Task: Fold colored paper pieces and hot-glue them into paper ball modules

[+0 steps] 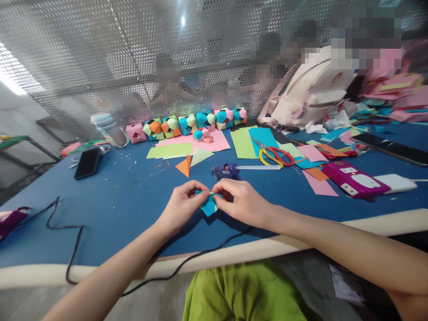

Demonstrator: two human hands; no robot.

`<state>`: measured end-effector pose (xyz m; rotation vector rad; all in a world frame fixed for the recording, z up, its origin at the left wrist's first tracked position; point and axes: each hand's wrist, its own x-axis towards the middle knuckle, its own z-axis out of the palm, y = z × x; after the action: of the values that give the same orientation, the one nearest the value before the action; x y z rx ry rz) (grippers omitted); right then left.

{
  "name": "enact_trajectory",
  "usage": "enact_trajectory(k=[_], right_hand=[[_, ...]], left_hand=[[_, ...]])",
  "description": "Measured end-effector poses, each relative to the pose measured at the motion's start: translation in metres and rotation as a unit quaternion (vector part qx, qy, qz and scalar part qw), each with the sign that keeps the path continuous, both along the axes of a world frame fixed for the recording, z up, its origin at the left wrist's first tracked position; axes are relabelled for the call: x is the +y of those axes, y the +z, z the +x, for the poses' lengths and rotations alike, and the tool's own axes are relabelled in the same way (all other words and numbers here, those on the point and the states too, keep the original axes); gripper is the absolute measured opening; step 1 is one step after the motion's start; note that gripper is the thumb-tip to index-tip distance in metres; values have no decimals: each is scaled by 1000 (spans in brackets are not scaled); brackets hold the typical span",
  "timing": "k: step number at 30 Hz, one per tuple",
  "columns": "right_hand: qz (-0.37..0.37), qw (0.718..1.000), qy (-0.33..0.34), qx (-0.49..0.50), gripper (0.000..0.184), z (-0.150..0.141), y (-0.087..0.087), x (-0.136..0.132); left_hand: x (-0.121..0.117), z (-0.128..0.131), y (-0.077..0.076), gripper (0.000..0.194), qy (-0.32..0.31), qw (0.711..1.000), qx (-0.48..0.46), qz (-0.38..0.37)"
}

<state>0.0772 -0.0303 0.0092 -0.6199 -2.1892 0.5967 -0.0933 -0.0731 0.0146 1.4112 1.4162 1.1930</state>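
Left hand (pixel 187 197) and right hand (pixel 242 203) both pinch, fingertips closed, a small folded turquoise paper piece with pale-green patches (pixel 209 208), centre, over the blue, pale-edged surface (pixel 127 200). Risk: uneven pull might tear or mis-crease it. Risk: right knuckles could bump the purple plastic glue gun (pixel 227 170), 1 o'clock; I can't tell if hot. Thin black cord (pixel 197 255), 6 o'clock, droops past the edge; might snag. Room: grey perforated metal screen (pixel 93 67), 12 o'clock; cream backpack (pixel 309 89) toward 2.
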Motion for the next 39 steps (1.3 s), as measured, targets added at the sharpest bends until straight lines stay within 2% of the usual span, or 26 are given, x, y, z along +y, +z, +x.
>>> enact_trajectory(k=[4,8,14,20,25,29,33,35,39], right_hand=[[-27,1000,-2,-9,6,1,4,-2],[12,1000,-5,12,12,1,2,-2],[89,996,8,20,14,1,-6,-1],[83,996,10,22,7,-1,-8,2],[127,992,7,10,14,0,-10,3],[71,997,-5,6,7,1,-6,2],[-1,1000,-24,-7,8,0,-1,1],[-4,1000,-28,-8,4,0,-1,1],[35,999,-21,7,9,0,-4,1]], left_hand=[[-2,-2,-1,13,-11,997,57,43],[-4,1,0,13,-34,992,90,79],[-5,2,-3,8,-34,991,116,59],[-5,0,-6,8,-24,990,111,82],[-3,2,-6,9,-34,992,101,62],[-2,1,-4,13,14,993,105,58],[0,0,-3,12,53,994,52,77],[0,0,-3,10,52,996,42,67],[0,1,-3,13,21,997,52,54]])
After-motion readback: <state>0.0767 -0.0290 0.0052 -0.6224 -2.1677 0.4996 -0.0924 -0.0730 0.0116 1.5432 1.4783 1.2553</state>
